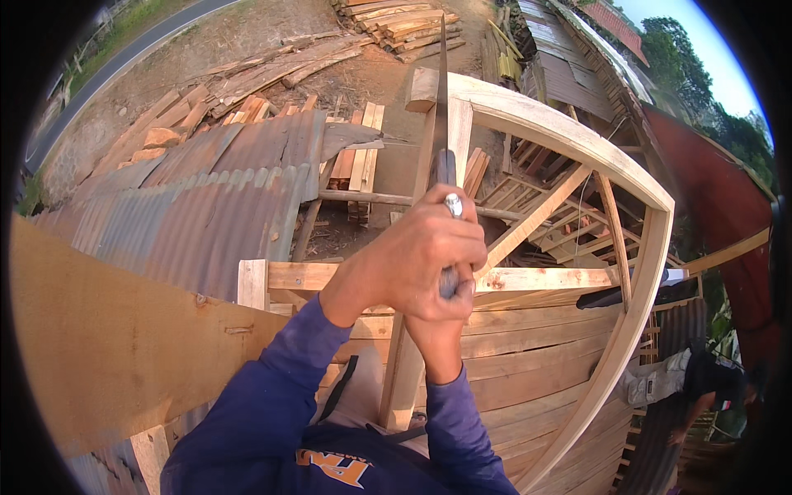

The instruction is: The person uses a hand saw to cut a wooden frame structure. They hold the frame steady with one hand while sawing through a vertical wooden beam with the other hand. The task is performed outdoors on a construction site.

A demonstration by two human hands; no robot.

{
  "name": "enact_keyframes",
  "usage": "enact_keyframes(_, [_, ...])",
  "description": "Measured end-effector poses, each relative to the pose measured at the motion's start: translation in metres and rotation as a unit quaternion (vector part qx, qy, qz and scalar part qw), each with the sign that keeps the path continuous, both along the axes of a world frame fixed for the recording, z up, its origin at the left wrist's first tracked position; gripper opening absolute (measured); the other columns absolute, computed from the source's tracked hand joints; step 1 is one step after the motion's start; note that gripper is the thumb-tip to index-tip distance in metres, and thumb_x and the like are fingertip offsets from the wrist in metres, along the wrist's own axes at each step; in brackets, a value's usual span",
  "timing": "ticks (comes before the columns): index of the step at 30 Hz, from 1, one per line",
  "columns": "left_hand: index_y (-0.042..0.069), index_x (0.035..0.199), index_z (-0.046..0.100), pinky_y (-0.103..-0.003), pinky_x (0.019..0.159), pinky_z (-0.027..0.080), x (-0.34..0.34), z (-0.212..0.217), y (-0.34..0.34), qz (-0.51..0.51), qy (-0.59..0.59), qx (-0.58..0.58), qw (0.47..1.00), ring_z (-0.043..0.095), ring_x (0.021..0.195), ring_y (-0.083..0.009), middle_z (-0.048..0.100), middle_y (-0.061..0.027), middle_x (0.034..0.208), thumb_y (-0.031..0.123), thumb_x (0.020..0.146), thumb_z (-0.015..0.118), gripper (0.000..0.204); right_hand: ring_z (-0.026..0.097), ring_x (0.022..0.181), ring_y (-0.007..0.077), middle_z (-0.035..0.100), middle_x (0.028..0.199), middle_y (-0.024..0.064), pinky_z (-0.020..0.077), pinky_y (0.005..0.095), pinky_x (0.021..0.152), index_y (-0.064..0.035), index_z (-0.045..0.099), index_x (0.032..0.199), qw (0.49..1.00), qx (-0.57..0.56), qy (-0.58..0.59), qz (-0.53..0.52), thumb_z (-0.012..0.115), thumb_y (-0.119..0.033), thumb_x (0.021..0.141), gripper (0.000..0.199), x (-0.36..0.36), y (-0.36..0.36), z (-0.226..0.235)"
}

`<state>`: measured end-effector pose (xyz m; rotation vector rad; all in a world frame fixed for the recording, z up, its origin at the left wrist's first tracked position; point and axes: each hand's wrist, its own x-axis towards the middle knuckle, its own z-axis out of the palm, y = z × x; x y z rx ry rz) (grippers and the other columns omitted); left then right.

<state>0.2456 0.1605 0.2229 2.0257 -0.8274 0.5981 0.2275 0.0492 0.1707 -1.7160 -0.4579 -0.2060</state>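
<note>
Both hands are together in front of me on a machete, its long narrow blade pointing up and away, seen nearly edge-on. My left hand, with a silver ring on a finger, is closed round the dark handle. Pressed against it from below is my right hand, closed at the same grip, its fingers mostly hidden by the left. Beyond the hands a pale wooden frame with a curved outer rail rises at the right. A cross rail runs behind my wrists, and an upright post stands beside my right forearm.
A broad wooden board fills the left side. Rusty corrugated sheets lie beyond it. Timber stacks are on the ground below. Planks lie under the frame. Another person is at the lower right.
</note>
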Motion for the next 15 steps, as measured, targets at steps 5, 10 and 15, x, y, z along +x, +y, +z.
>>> enact_keyframes(5, [0.008,0.067,0.059,-0.040,0.098,0.039,-0.068,-0.034,-0.049,-0.052,0.003,-0.019,0.998,0.058,0.082,-0.0218,0.055,-0.0033,0.069,0.017,0.059,0.067,0.014,0.057,0.111,0.0232,0.056,0.113,0.0102,0.0436,0.0350,0.096,-0.0031,0.054,0.114,0.977,0.181,0.109,0.028,0.058,-0.018,0.087,0.031,-0.064,-0.043,-0.065])
enact_keyframes(10, [0.006,0.065,0.059,-0.036,0.084,0.041,0.054,0.017,0.014,0.007,-0.066,-0.034,0.997,0.059,0.074,-0.0277,0.059,-0.0067,0.066,0.014,0.059,0.067,0.014,0.064,0.086,0.0187,0.067,0.090,0.0136,0.0499,0.0320,0.073,0.0064,0.057,0.107,0.992,0.041,-0.117,-0.026,0.069,-0.004,0.076,0.035,0.052,0.022,0.024])
enact_keyframes(15, [0.002,0.072,0.061,-0.034,0.071,0.046,0.034,0.030,0.013,-0.003,-0.010,-0.012,1.000,0.057,0.067,-0.0261,0.058,-0.0089,0.068,0.014,0.058,0.064,0.018,0.062,0.090,0.0204,0.065,0.097,0.0146,0.0488,0.0333,0.077,0.0038,0.056,0.112,0.997,0.031,-0.072,0.000,0.070,-0.009,0.077,0.040,0.032,0.013,0.024])
